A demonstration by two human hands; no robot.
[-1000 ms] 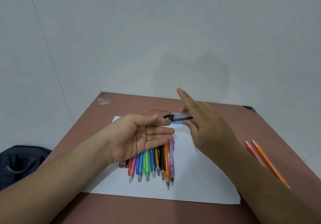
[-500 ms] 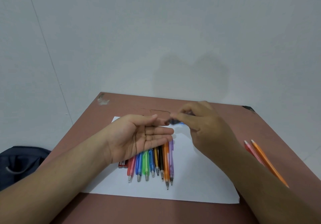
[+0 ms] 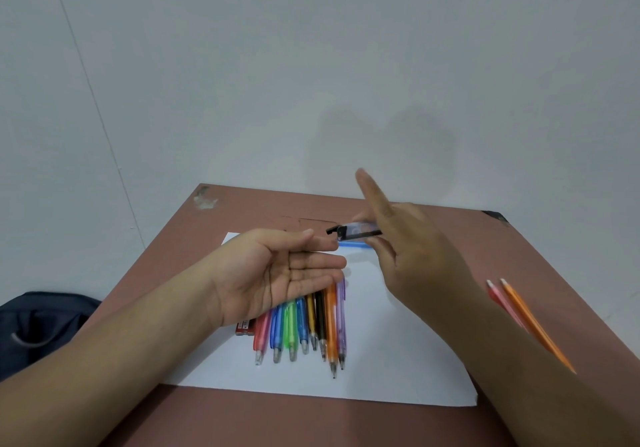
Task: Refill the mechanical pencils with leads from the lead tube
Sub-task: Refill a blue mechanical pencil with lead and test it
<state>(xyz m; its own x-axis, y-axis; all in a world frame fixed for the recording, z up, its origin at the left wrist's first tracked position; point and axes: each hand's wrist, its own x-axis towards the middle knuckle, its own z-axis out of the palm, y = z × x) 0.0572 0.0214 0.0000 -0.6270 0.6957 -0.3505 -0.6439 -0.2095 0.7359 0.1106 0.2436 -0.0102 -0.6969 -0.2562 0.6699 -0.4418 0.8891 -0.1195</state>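
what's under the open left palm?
Under the left hand lies a row of mechanical pencils on the white paper, tips toward the camera. Their upper ends and most of a red item are covered.

Worktop: reddish-brown, chipped at far-left corner. White paper sheet lies flat on it. On the sheet: row of coloured mechanical pencils side by side, tips toward viewer; small red item beside them. Two more pencils, pink and orange, directly on worktop right of the sheet.
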